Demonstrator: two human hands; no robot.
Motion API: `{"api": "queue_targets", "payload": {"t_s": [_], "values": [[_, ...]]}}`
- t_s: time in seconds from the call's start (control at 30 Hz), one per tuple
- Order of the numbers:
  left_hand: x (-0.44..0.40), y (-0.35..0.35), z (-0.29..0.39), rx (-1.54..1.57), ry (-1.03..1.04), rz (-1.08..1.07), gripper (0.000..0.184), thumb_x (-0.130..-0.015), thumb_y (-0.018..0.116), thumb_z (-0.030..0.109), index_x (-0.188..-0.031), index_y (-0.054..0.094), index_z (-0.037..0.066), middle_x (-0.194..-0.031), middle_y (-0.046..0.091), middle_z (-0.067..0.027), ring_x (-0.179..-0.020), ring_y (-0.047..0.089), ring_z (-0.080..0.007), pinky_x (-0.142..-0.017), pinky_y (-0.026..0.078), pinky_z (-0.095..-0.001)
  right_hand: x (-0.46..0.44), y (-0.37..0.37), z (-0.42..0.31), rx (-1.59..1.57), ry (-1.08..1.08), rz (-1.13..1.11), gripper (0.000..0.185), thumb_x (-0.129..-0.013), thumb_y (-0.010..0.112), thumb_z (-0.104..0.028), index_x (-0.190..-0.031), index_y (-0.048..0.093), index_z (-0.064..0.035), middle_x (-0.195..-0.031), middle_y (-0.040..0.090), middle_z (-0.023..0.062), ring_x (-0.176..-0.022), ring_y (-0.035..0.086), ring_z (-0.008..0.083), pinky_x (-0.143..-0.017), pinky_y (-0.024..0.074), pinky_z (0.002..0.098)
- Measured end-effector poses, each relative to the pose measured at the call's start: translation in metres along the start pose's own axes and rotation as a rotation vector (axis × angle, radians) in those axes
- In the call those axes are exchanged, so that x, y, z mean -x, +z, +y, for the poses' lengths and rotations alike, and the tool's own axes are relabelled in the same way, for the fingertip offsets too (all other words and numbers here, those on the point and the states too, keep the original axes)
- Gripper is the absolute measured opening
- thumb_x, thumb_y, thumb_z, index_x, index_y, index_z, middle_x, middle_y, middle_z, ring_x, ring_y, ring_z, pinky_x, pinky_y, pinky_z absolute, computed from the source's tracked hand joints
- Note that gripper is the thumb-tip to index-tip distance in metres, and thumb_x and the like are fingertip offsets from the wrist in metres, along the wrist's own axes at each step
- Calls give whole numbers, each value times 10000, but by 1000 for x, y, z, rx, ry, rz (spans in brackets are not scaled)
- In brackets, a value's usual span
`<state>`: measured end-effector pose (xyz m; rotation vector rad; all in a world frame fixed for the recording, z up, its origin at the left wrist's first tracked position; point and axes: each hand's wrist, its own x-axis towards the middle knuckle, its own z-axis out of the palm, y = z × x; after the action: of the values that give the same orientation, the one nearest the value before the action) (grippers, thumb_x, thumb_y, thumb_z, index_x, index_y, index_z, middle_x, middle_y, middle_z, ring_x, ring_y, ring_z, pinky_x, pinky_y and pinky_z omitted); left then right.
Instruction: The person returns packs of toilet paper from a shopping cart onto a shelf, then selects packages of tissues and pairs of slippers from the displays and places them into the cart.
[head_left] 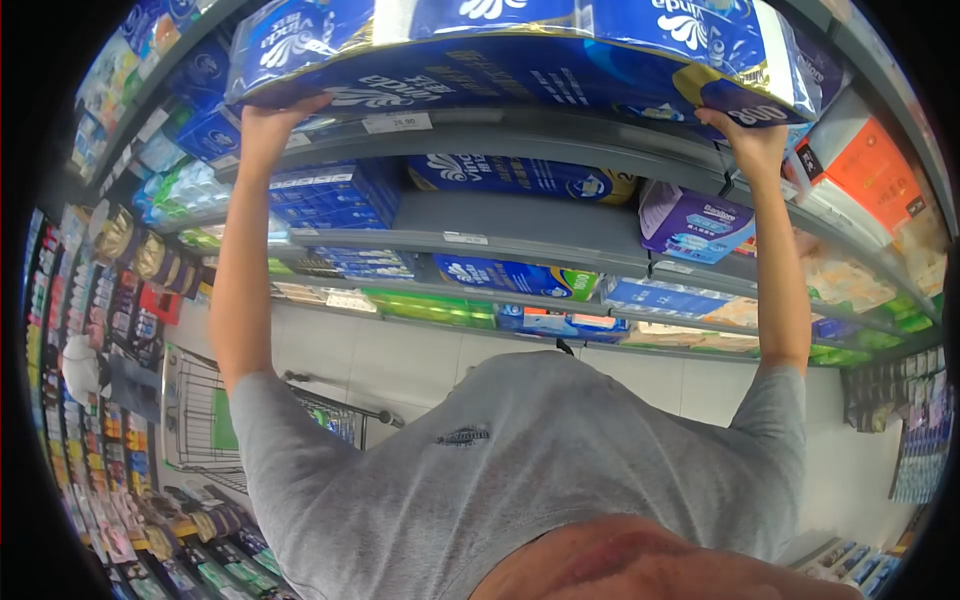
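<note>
A large blue, plastic-wrapped pack of Vinda paper rolls (pixel 520 85) spans the top of the view, level with a grey shelf (pixel 560 132). My left hand (pixel 277 125) grips its lower left corner, fingers mostly hidden under and behind it. At the lower right end, my right hand (pixel 752 138) grips the pack the same way, thumb on its front edge. Both arms are stretched out forward. Whether the pack's underside rests on the shelf, I cannot tell. A price tag (pixel 397 123) sits on the shelf edge just below the pack.
On lower shelves are another blue Vinda pack (pixel 520 176), a purple pack (pixel 695 222) and blue boxes (pixel 330 195). An orange and white box (pixel 868 170) stands right of my right hand. A shopping cart (pixel 205 415) is at left, with a person (pixel 90 370) beyond it.
</note>
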<state>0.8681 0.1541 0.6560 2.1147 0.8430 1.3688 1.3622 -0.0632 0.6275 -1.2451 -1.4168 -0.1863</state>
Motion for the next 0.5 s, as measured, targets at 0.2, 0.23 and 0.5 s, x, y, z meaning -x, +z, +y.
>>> {"api": "queue_targets", "payload": {"t_s": [0.2, 0.23, 0.5], "values": [[-13, 14, 3, -90, -30, -26, 203, -695, 753, 27, -869, 660, -23, -828, 678, -67, -715, 606, -130, -666, 474, -257, 4, 7, 11, -25, 122, 0, 319, -625, 849, -156, -835, 671, 6, -764, 685, 54, -696, 635, 129, -670, 505, 259], [-18, 16, 0, -100, 86, -79, 215, -704, 784, 145, -779, 655, -10, -736, 652, -46, -627, 558, -92, -574, 435, -235, 4, 8, 12, -56, 139, -22, 359, -615, 861, -188, -841, 662, 6, -799, 685, 57, -728, 631, 125, -677, 505, 261], [-45, 25, 4, -270, -186, -124, 549, -724, 782, 335, -1068, 571, -38, -909, 661, -117, -838, 646, -170, -654, 532, -268, -16, 16, 28, 87, 237, -70, 601, -618, 866, -284, -1043, 582, 32, -958, 666, 114, -853, 636, 185, -756, 516, 292]]}}
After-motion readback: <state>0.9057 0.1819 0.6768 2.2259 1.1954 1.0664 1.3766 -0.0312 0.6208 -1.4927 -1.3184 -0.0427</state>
